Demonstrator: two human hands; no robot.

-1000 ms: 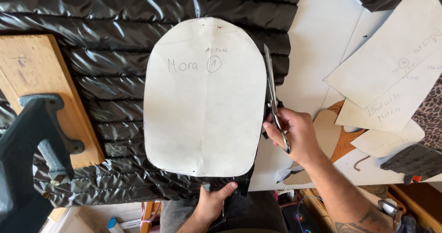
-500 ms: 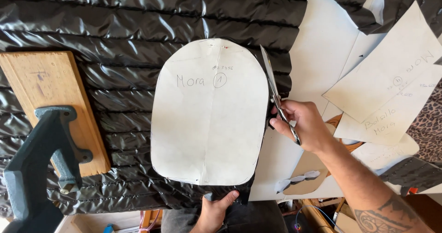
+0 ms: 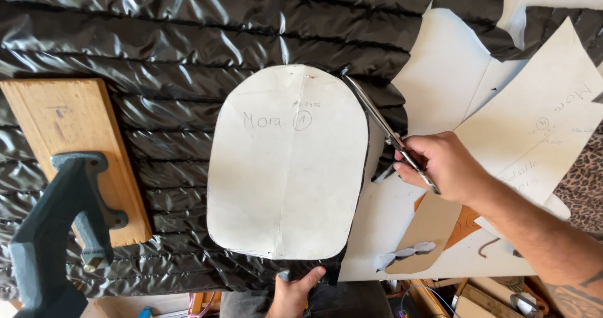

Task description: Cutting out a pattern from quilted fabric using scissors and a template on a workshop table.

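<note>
The right hand (image 3: 443, 167) holds a pair of scissors (image 3: 383, 126) tight, and the blades point up along the right edge of a white paper shape (image 3: 286, 180) with a round top. That paper shape lies flat on shiny black puffy cloth (image 3: 188, 48), and the left hand (image 3: 295, 290) pinches the cloth's bottom edge just under it. A wooden board (image 3: 63, 142) with a dark metal clamp (image 3: 63, 230) sits to the left, and more white paper sheets (image 3: 534, 142) lie to the right.

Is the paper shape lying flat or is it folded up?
Flat. The paper shape lies spread on the black quilted fabric, its whole rounded outline showing. Only a faint crease line runs down its middle.
</note>
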